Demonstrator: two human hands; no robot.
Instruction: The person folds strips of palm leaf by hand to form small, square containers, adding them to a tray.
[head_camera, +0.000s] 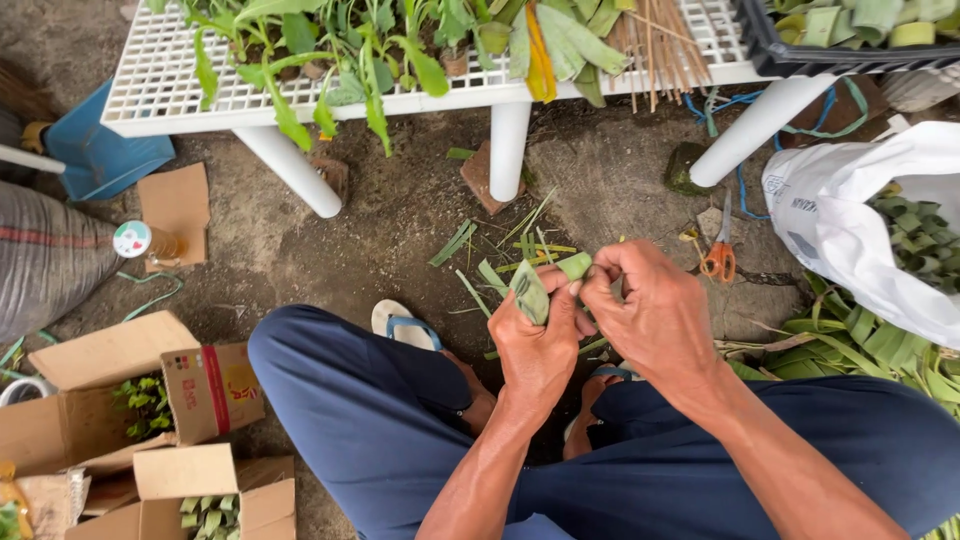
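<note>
My left hand (535, 345) and my right hand (655, 310) meet in front of me, above my knees in dark blue trousers. Between them they grip a folded strip of green leaf (532, 290). The left hand's fingers wrap the lower fold. The right hand's fingertips pinch the upper end of the strip, near its pale cut edge. Cut green leaf scraps (500, 255) lie on the dirt just beyond the hands.
A white lattice bench (170, 90) with seedlings and leaves stands ahead on white pipe legs. Orange-handled scissors (720, 255) lie at the right. A white sack of folded leaves (860, 230), cardboard boxes (120, 400) at the left, a bottle (140, 242).
</note>
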